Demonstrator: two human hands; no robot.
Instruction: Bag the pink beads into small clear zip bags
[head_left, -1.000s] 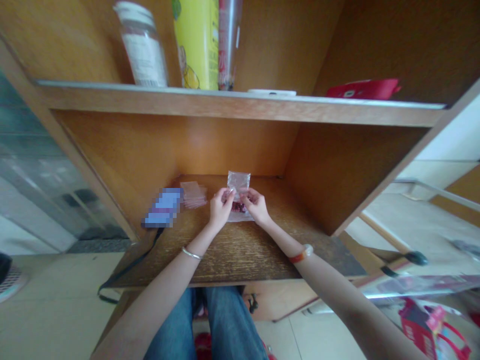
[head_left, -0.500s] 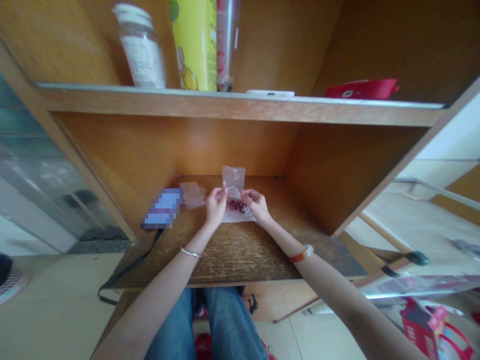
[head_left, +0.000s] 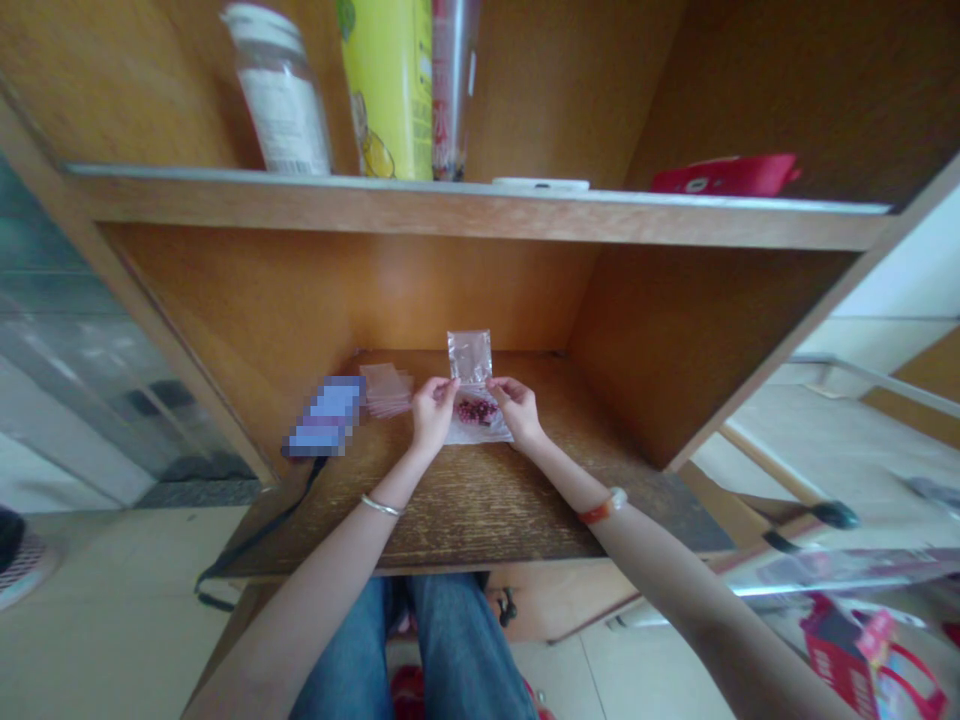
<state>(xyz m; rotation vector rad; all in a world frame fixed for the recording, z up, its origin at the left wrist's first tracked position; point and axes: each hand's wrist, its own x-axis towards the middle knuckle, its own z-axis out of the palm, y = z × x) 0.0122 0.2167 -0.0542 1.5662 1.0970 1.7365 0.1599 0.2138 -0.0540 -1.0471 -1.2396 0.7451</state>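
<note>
A small clear plastic bag (head_left: 470, 356) is held up by its lower corners between my two hands. My left hand (head_left: 434, 412) pinches one corner with thumb and finger. On the other corner, my right hand (head_left: 519, 408) has the same closed pinch. Just below the bag, dark red and pink beads (head_left: 477, 410) lie on a larger clear plastic sheet or bag (head_left: 472, 436) on the desk; I cannot tell whether they are inside it. To the left of my left hand is a stack of small clear bags (head_left: 385, 391).
A phone (head_left: 326, 416) with a black strap lies at the left of the wooden desk (head_left: 480, 510). On the shelf above stand a white-lidded jar (head_left: 279, 100), a yellow canister (head_left: 388, 90) and a clear tube, with a red item (head_left: 724, 176) at the right.
The small bag has tilted slightly and shows flatter and clearer to me. Both hands have shifted very slightly, still pinching it. The beads and stack stay put.
</note>
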